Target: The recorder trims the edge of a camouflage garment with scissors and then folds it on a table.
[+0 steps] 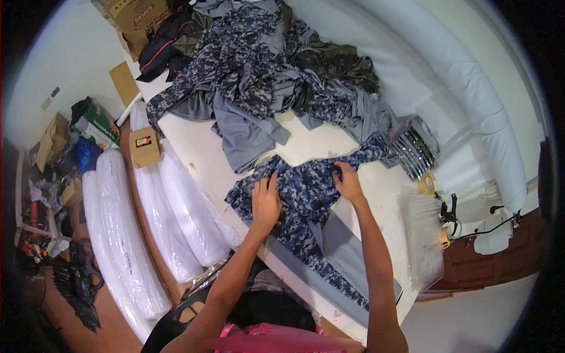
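Note:
A blue digital-camouflage garment (306, 187) lies spread on the white table (197, 138) before me. One long camouflage strip of it runs toward the near right, over a piece of grey cloth (347, 250). My left hand (266, 203) rests on the garment's left part, fingers stretched out and palm down. At its upper right edge is my right hand (348, 181), with thumb and fingers apart and slightly bent, touching the cloth. Neither hand visibly grips anything.
A big heap of camouflage and grey clothes (244, 76) covers the table's far end. To the right are packets with dark strips (412, 147), a tape roll (426, 184) and clear plastic sheets (421, 235). Plastic-wrapped white rolls (120, 229) and a small cardboard box (144, 154) stand at the left.

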A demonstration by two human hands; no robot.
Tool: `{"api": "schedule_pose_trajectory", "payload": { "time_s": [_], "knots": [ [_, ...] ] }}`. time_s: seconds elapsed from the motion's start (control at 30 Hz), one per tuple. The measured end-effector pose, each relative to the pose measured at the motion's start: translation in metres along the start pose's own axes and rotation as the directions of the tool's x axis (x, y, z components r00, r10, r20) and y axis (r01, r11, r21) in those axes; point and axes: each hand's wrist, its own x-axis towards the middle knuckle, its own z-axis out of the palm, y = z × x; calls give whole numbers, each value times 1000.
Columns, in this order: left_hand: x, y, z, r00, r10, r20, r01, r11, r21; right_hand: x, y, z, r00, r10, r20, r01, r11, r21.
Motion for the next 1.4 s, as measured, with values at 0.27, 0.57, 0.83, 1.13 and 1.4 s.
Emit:
{"api": "schedule_pose_trajectory", "payload": {
  "time_s": [0.27,0.57,0.83,1.13,1.4],
  "knots": [
    [-12,-6,7,1000,23,-13,-24,1000,-10,19,11,35,970,238,40,-202,892,-406],
    [-11,-9,14,996,76,-41,-77,996,-34,-42,-86,-134,997,-56,54,41,966,254],
    [-10,-10,1,988,142,-60,-147,985,-93,-144,-188,-267,880,-32,473,18,999,33],
    [8,-32,5,975,211,75,-202,973,-111,-201,-235,-238,862,-466,198,193,663,724],
    [33,-47,-22,950,284,129,-262,951,-164,-210,-254,-209,741,-670,44,221,305,926]
  ]
}}
